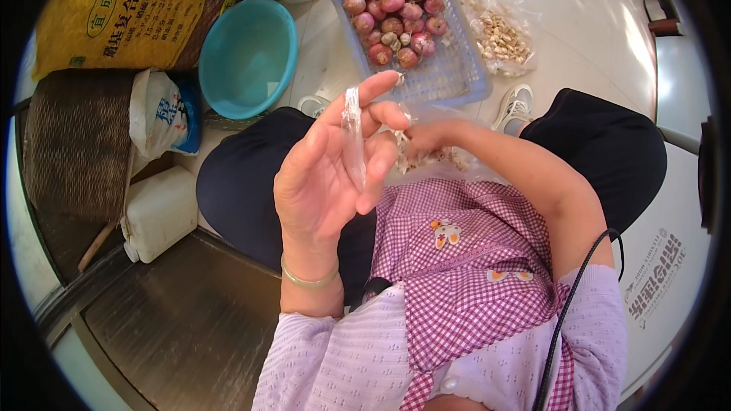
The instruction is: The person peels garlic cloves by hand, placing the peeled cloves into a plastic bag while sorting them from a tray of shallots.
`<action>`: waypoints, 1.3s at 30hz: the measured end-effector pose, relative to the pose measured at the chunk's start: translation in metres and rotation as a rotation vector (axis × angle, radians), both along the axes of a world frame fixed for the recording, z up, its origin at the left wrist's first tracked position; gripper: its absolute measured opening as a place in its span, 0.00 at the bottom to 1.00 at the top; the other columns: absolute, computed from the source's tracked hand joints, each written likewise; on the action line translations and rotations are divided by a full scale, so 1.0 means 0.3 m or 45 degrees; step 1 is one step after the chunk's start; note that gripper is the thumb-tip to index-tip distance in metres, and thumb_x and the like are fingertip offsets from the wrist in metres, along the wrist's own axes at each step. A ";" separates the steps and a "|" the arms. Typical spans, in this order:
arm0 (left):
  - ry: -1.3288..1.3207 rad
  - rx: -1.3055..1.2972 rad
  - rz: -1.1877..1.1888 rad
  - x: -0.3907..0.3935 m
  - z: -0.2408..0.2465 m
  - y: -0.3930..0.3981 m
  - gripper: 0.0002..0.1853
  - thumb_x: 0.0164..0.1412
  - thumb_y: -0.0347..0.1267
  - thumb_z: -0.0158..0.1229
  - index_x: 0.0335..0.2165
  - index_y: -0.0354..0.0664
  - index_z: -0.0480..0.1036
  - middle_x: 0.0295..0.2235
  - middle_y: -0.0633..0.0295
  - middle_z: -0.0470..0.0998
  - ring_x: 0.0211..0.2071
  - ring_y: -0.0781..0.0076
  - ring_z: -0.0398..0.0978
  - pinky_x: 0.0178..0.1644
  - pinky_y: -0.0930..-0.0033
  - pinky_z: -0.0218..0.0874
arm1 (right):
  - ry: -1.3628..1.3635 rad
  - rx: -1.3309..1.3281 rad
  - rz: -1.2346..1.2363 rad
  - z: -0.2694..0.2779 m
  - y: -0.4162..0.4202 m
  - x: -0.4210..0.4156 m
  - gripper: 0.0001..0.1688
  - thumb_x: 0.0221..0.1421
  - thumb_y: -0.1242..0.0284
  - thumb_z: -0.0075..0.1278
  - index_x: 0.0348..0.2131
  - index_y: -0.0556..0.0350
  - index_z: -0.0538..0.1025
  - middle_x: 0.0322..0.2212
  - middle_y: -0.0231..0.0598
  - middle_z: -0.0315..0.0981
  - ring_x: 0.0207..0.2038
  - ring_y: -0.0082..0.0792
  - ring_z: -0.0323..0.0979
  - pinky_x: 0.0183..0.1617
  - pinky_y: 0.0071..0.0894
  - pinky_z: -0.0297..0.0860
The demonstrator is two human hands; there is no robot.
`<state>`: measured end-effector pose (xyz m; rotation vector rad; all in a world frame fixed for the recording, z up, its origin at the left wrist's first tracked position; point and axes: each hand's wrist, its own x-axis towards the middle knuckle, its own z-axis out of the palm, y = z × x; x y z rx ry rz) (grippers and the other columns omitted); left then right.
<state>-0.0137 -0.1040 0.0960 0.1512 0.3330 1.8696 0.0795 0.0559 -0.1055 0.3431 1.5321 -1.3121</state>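
Observation:
My left hand (337,165) is raised palm up, its fingers loosely curled. A narrow, whitish, see-through strip (353,137), perhaps thin plastic, lies across its palm and fingers. White flakes cling to the index and middle fingertips. Beyond it my right hand (425,140), blurred, reaches into a clear plastic bag (485,171) of what look like garlic skins (451,158); its fingers are partly hidden. Red onions (392,2) and a few garlic bulbs (390,39) sit in a blue plastic basket (485,83). Right of it, a clear bag holds peeled garlic cloves (502,37).
A blue basin (288,60) stands left of the basket. Farther left are a yellow printed sack (165,5), a woven basket (77,142), a white plastic bag (151,117) and a white jug (160,211). My knees flank the bag of skins. A white printed box (657,262) is at the right.

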 end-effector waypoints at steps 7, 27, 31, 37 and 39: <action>-0.013 -0.006 0.025 -0.012 -0.009 -0.006 0.42 0.63 0.40 0.50 0.61 0.27 0.37 0.49 0.41 0.62 0.34 0.68 0.65 0.22 0.76 0.68 | -0.096 -0.131 -0.323 0.050 0.053 -0.029 0.30 0.40 0.67 0.51 0.48 0.48 0.70 0.35 0.36 0.71 0.33 0.29 0.71 0.28 0.31 0.71; -0.006 -0.027 0.061 -0.013 -0.013 -0.008 0.41 0.63 0.41 0.49 0.61 0.26 0.39 0.49 0.42 0.62 0.34 0.68 0.65 0.25 0.74 0.70 | 1.013 0.945 0.416 0.198 -0.017 -0.046 0.20 0.45 0.71 0.53 0.41 0.51 0.73 0.29 0.43 0.77 0.39 0.46 0.75 0.42 0.44 0.70; -0.012 -0.037 0.072 -0.013 -0.011 -0.009 0.41 0.63 0.41 0.49 0.61 0.25 0.40 0.49 0.42 0.62 0.34 0.68 0.65 0.25 0.74 0.69 | 1.004 1.017 0.285 0.202 -0.010 -0.057 0.19 0.44 0.69 0.54 0.40 0.51 0.74 0.28 0.42 0.77 0.35 0.45 0.76 0.37 0.46 0.70; -0.018 -0.041 0.097 -0.014 -0.014 -0.009 0.40 0.64 0.41 0.48 0.61 0.25 0.40 0.49 0.42 0.62 0.34 0.67 0.65 0.24 0.74 0.69 | 1.139 0.850 0.000 0.172 0.005 -0.053 0.18 0.46 0.65 0.54 0.39 0.49 0.74 0.30 0.44 0.77 0.36 0.49 0.75 0.38 0.50 0.69; -0.017 -0.043 0.103 -0.015 -0.016 -0.010 0.39 0.64 0.41 0.48 0.61 0.25 0.40 0.49 0.42 0.62 0.35 0.67 0.66 0.24 0.73 0.69 | 1.072 0.745 -0.059 0.170 0.010 -0.058 0.18 0.47 0.65 0.53 0.40 0.48 0.73 0.31 0.46 0.76 0.37 0.51 0.74 0.40 0.50 0.69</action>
